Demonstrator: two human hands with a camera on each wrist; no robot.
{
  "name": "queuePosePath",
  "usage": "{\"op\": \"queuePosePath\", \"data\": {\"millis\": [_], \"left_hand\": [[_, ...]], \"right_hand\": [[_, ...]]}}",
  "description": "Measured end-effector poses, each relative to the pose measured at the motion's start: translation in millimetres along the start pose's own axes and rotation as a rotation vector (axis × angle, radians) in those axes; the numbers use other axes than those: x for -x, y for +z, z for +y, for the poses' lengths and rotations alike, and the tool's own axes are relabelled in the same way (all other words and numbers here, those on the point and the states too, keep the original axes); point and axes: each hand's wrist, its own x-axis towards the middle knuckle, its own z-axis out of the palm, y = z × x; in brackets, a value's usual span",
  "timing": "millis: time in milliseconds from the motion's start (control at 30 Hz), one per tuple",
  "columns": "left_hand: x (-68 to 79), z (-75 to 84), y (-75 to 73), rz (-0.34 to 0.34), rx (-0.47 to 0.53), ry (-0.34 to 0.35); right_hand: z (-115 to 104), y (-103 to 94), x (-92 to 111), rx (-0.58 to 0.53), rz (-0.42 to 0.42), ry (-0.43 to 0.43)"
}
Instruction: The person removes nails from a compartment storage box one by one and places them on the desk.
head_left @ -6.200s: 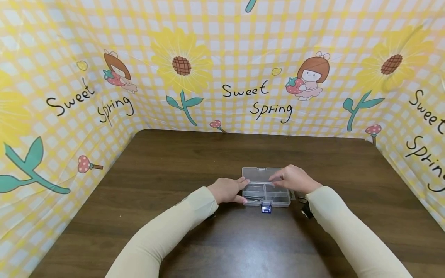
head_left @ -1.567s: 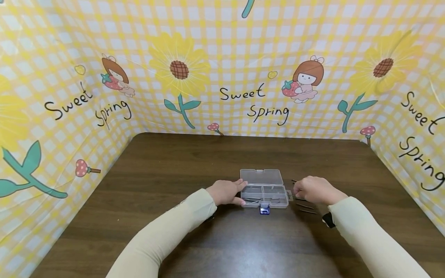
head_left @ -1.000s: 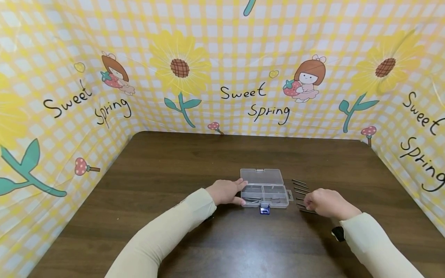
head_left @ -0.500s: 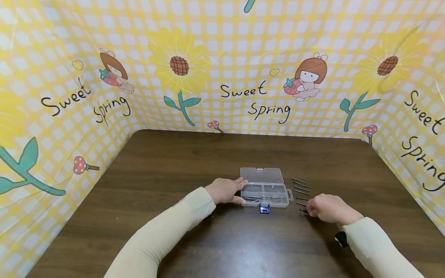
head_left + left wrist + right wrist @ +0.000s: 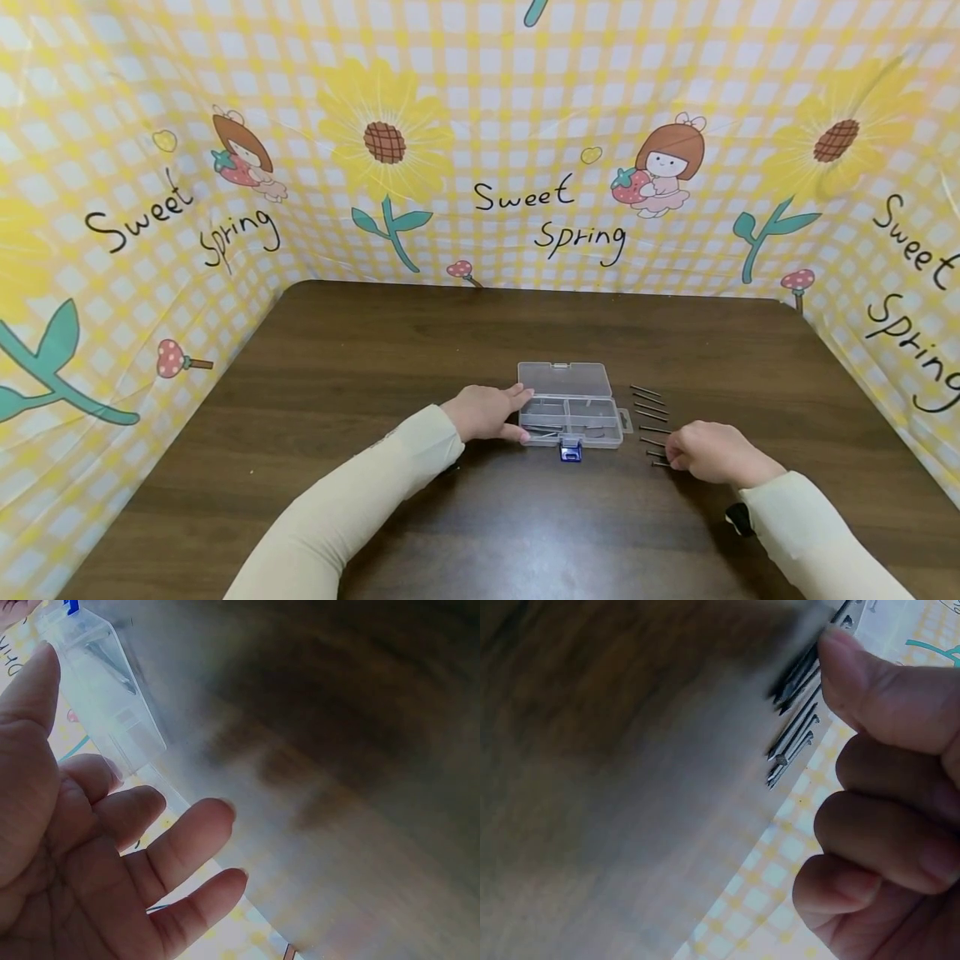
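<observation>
A clear plastic compartment box stands on the table with its lid tipped back and a blue latch hanging at the front. Several nails lie inside. My left hand rests against the box's left side, fingers spread, thumb at the front corner. To the right of the box, several dark nails lie in a row. At the row's near end, my right hand pinches the pointed end of a nail between thumb and forefinger. In the right wrist view the thumb hides part of the nails.
A dark wooden table carries everything. Yellow-checked cloth with flower prints hangs along its back and both sides. A hang tab juts from the box's right side toward the nails.
The right hand has gone from over the box to the nails at its right, then down the row toward the near end with a nail. The left hand has stayed at the box.
</observation>
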Motion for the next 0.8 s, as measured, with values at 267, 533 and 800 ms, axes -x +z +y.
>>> {"op": "queuePosePath", "data": {"millis": [267, 533, 800], "left_hand": [[0.3, 0.5, -0.6, -0.003, 0.003, -0.006], [0.8, 0.8, -1.2, -0.013, 0.014, -0.015], [0.3, 1.0, -1.0, -0.014, 0.018, -0.018]], "right_hand": [[0.1, 0.6, 0.1, 0.004, 0.007, 0.004], [-1.8, 0.7, 0.3, 0.017, 0.009, 0.004], [-2.8, -0.1, 0.4, 0.009, 0.014, 0.015]]}}
